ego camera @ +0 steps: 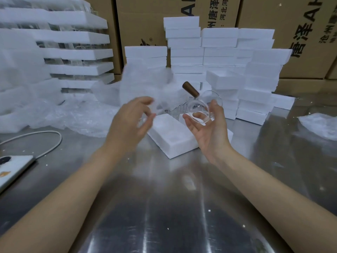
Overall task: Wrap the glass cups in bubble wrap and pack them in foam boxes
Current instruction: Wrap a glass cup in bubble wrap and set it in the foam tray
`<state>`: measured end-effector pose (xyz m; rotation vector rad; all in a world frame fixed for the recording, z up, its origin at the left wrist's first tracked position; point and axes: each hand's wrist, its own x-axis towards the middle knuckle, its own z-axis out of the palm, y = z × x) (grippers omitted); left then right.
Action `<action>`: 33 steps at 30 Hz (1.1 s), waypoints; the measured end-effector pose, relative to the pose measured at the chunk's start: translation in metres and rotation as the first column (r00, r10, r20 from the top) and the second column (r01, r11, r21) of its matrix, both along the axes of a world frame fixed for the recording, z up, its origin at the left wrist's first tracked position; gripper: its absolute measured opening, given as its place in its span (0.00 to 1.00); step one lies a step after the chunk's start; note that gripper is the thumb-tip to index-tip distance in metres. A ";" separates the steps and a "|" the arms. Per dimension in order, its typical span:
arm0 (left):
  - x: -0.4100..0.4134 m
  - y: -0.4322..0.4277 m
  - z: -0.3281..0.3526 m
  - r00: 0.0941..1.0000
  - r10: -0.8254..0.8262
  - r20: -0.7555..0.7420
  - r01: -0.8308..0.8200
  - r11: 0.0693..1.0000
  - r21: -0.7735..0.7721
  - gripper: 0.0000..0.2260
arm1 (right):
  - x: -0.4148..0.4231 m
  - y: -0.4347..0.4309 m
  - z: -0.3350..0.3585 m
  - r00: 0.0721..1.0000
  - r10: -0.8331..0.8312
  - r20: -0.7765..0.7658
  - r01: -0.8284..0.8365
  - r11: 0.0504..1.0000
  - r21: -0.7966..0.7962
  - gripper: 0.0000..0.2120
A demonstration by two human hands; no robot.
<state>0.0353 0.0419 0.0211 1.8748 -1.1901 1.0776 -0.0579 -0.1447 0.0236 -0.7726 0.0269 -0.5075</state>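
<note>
A phone [12,167] and a white cable [45,139] lie at the left edge of a steel table [164,207]. Behind them stand stacked foam trays [73,37] with glassware between the layers. A loose heap of bubble wrap [82,115] spreads across the table in front of the trays.

The person's left hand [129,123], blurred in motion, is raised above the table with its fingers loosely curled. A blurred sheet of bubble wrap [145,83] stands in the air just above its fingertips; whether the hand holds that sheet cannot be told.

Between the two hands, a closed white foam box [171,136] rests flat on the table. To its right, the right hand [209,128] is turned palm up and cradles a clear glass cup [200,110], fingers under it and thumb against its rim. The cup is held off the table, above the far end of the box, with its wooden handle [190,89] pointing up and away.

Stacks of foam boxes [218,52] rise behind, against printed cardboard cartons [300,33]. A scrap of bubble wrap [321,126] lies at the far right.
</note>
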 end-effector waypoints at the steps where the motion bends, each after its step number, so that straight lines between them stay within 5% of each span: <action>1: -0.008 -0.005 0.000 0.999 0.002 0.035 -0.005 0.996 0.093 0.06 | 0.000 0.000 0.000 1.000 -0.020 -0.007 0.020 1.000 0.002 0.14; 8: -0.021 -0.013 -0.008 0.967 0.185 -0.176 -0.100 0.909 0.406 0.11 | -0.003 -0.003 0.003 0.995 -0.097 -0.026 0.096 0.995 -0.030 0.17; 14: -0.015 -0.008 -0.004 0.892 0.254 -0.373 -0.160 0.951 0.263 0.12 | -0.003 -0.007 0.007 0.967 -0.238 -0.092 0.202 0.934 -0.294 0.19; 18: -0.013 -0.009 -0.006 0.877 0.200 -0.436 -0.129 0.974 0.187 0.03 | -0.006 -0.010 0.008 0.923 -0.375 -0.088 0.290 0.826 -0.483 0.21; 22: -0.012 -0.013 -0.008 0.838 0.137 -0.529 -0.150 0.989 0.020 0.12 | -0.009 -0.008 0.014 0.933 -0.360 -0.002 0.308 0.802 -0.512 0.17; 28: -0.019 -0.016 -0.004 0.886 -0.046 -0.461 -0.047 0.981 -0.187 0.13 | -0.011 -0.001 0.004 0.917 -0.385 0.106 0.294 0.472 -0.831 0.26; 33: -0.033 -0.020 -0.001 0.910 -0.153 -0.386 0.096 0.982 -0.162 0.08 | -0.008 0.004 0.000 0.924 -0.383 -0.009 0.196 0.492 -0.848 0.29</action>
